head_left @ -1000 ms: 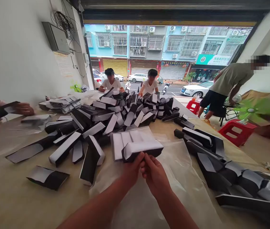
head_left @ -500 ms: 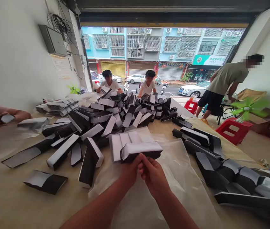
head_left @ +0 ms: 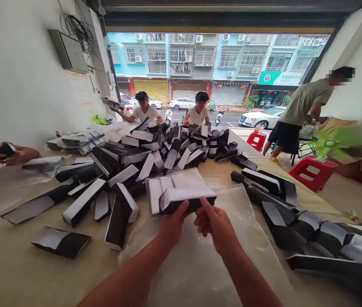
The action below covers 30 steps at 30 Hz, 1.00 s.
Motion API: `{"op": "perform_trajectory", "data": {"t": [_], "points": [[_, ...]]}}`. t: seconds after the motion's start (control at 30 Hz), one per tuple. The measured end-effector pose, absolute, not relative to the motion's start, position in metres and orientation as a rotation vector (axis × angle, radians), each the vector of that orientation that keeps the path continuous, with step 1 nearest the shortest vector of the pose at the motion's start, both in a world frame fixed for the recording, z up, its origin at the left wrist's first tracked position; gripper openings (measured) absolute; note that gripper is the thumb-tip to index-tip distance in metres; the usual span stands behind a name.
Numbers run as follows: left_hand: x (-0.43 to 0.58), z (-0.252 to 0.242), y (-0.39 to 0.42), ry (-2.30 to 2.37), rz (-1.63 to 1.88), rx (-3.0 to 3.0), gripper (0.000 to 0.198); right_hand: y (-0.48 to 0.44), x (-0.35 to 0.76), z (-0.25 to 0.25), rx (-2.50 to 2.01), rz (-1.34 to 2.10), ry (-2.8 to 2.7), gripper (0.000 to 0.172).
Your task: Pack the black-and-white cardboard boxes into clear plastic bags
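A folded paper box [head_left: 185, 199], white on top and black along its near side, is held in my left hand [head_left: 172, 224]. The left thumb lies on the black side; the other left fingers are mostly hidden. One stretched digit of my right hand [head_left: 217, 226] touches the box's near edge, right of the left thumb. The other right fingers curl loosely below, apart from the box. Just behind it, a row of similar white-topped boxes [head_left: 159, 183] lies on a clear plastic sheet [head_left: 225, 260].
A large heap of black-and-white boxes [head_left: 171, 153] covers the table's far half. More boxes [head_left: 305, 232] lie at right, and a single one [head_left: 61, 242] at left. Wrapped bundles [head_left: 76, 143] sit back left. Other people are around the table; a red stool [head_left: 313, 172] stands right.
My right hand has moved right along the box's near edge, away from my left thumb. The box has shifted slightly left. The person at far left now shows a dark box side.
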<state>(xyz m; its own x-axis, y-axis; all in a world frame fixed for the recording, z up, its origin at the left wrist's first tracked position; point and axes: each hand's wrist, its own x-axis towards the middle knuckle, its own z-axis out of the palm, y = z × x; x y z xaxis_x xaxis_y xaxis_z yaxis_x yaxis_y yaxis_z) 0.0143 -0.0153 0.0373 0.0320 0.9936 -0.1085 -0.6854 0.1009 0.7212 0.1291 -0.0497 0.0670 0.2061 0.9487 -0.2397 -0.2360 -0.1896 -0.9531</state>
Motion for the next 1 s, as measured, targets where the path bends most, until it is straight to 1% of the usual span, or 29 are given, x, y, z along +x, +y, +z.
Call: {"op": "perform_trajectory", "data": {"t": [0.07, 0.17, 0.23, 0.3, 0.37, 0.47, 0.53, 0.77, 1.0], "points": [[0.014, 0.039, -0.014, 0.733, 1.403, 0.550, 0.053, -0.047, 0.143, 0.067, -1.454, 0.898, -0.940, 0.058], [0.014, 0.037, -0.013, 0.781, 1.354, 0.554, 0.054, -0.039, 0.163, 0.063, -1.470, 0.295, -1.025, 0.047], [0.013, 0.035, -0.012, 0.777, 1.313, 0.591, 0.055, -0.035, 0.173, 0.059, -1.380, 0.127, -1.133, 0.039], [0.010, 0.034, -0.012, 0.731, 1.267, 0.656, 0.055, -0.032, 0.180, 0.056, -1.271, 0.207, -1.343, 0.033], [0.008, 0.034, -0.012, 0.669, 1.209, 0.730, 0.055, -0.031, 0.184, 0.053, -1.200, 0.433, -1.511, 0.028], [0.004, 0.035, -0.011, 0.582, 1.153, 0.813, 0.056, -0.035, 0.185, 0.053, -1.205, 0.733, -1.539, 0.030], [0.003, 0.034, -0.009, 0.541, 1.158, 0.838, 0.058, -0.038, 0.184, 0.055, -1.246, 0.821, -1.499, 0.033], [0.005, 0.032, -0.008, 0.628, 1.215, 0.757, 0.064, -0.041, 0.183, 0.062, -1.220, 0.805, -1.584, 0.035], [0.005, 0.030, -0.008, 0.656, 1.213, 0.750, 0.073, -0.042, 0.182, 0.060, -1.279, 0.913, -1.581, 0.033]]}}
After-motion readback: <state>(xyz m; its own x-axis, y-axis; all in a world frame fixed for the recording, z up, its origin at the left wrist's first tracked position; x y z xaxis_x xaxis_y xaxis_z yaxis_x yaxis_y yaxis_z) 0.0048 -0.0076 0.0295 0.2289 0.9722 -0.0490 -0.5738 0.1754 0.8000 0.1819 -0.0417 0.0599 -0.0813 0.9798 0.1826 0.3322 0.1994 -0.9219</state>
